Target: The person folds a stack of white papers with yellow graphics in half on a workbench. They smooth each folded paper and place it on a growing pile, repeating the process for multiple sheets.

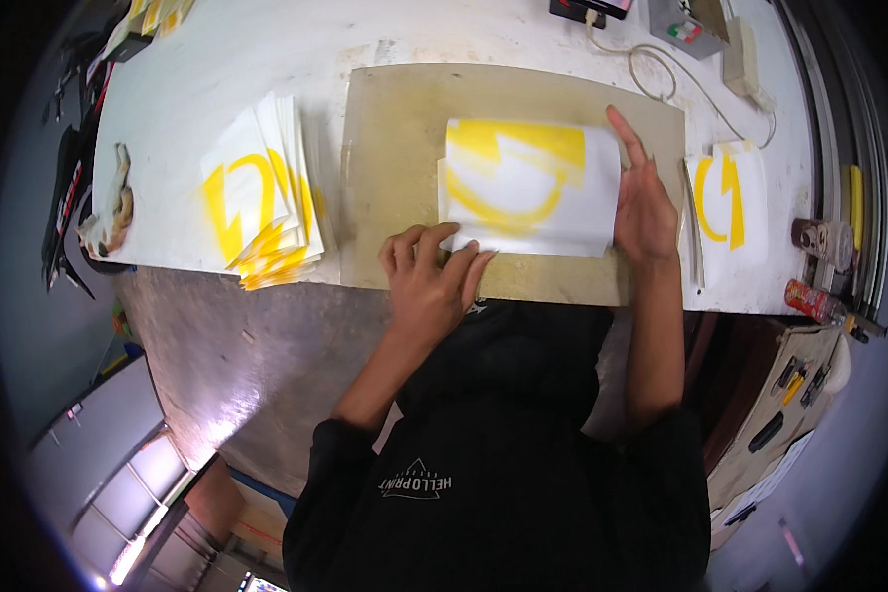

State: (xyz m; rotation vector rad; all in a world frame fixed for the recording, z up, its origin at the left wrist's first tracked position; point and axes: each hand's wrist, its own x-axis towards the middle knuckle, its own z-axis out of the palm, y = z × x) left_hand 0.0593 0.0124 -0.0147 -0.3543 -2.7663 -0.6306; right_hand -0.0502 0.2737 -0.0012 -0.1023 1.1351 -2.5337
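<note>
A white paper sheet with yellow printing (pixel 523 187) lies over a tan board (pixel 395 118) in front of me. It looks folded over or curled, its print partly smeared by motion, and a second edge shows at its left. My left hand (pixel 429 261) is at the sheet's lower left corner, thumb and fingers closed on the edge. Against the right edge is my right hand (pixel 646 209), its index finger stretched upward and the fingers apart; the sheet may hide part of it.
On the left is a fanned stack of yellow-printed sheets (pixel 266 197); a smaller pile (pixel 728 202) sits right of the board. A cable (pixel 651 54) curls at the back right. A cup (pixel 822 243) and a red bottle (pixel 814 299) are by the right edge. A cat (pixel 118 222) shows far left.
</note>
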